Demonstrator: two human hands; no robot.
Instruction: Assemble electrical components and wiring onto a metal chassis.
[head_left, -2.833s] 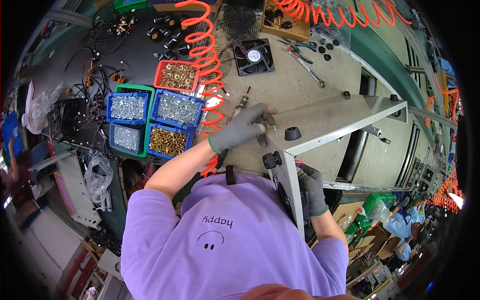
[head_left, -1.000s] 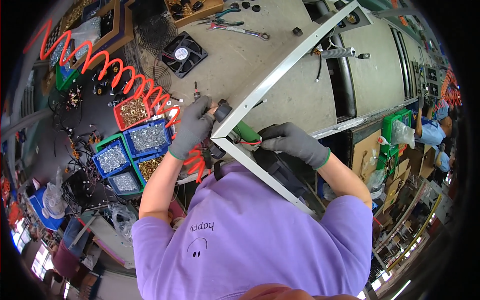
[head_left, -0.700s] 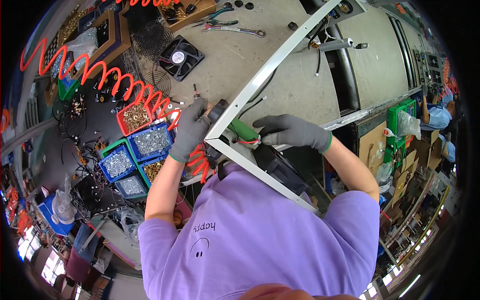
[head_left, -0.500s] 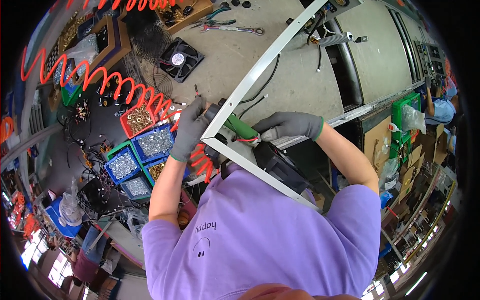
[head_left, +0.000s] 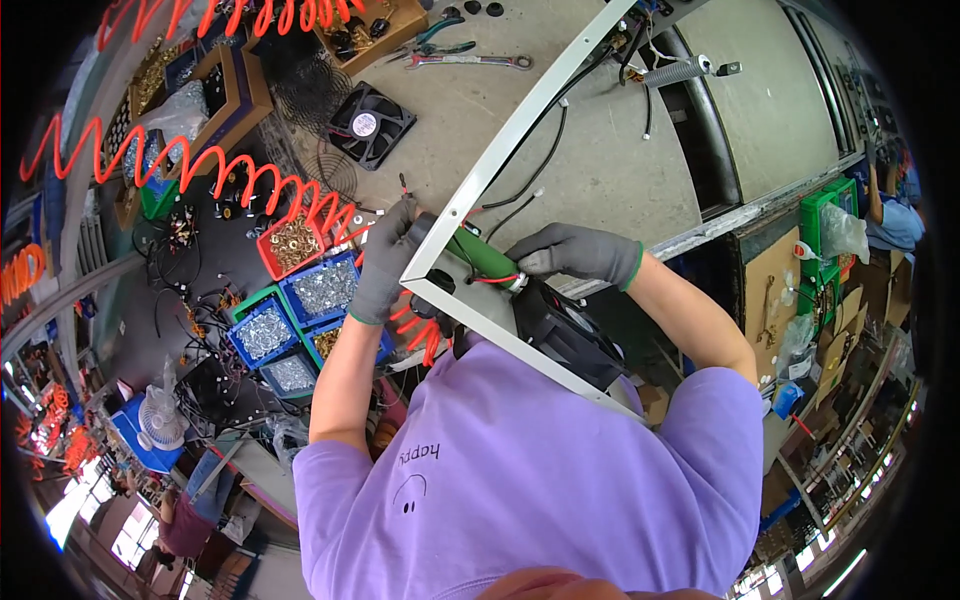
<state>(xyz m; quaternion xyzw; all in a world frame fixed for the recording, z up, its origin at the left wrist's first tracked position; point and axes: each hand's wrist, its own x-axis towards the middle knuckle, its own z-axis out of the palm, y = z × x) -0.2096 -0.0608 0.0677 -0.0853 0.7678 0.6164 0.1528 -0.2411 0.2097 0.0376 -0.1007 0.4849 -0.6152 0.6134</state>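
Observation:
My left hand [head_left: 383, 265], in a grey glove, is closed around a dark air tool [head_left: 421, 228] at the outer side of a white metal frame's [head_left: 456, 213] corner. Part of the tool is hidden by the glove and the frame. Just inside the corner lies a green tube resistor [head_left: 485, 257] with a red wire at its near end. My right hand [head_left: 580, 252], gloved too, has its fingertips pinched at that end of the resistor. A black fan [head_left: 565, 335] sits inside the frame, close to my body.
Blue bins [head_left: 325, 287] of small metal parts and a red bin [head_left: 291, 247] of brass pieces stand left. A red coiled hose [head_left: 225, 165] crosses there. A loose fan [head_left: 370, 125], a wrench [head_left: 470, 61] and pliers [head_left: 440, 48] lie farther back. Black wires [head_left: 545, 150] trail across the bench.
The whole view has shifted slightly. My right hand's fingertips have come a little farther onto the resistor's end. My left hand stays at the frame corner with the tool.

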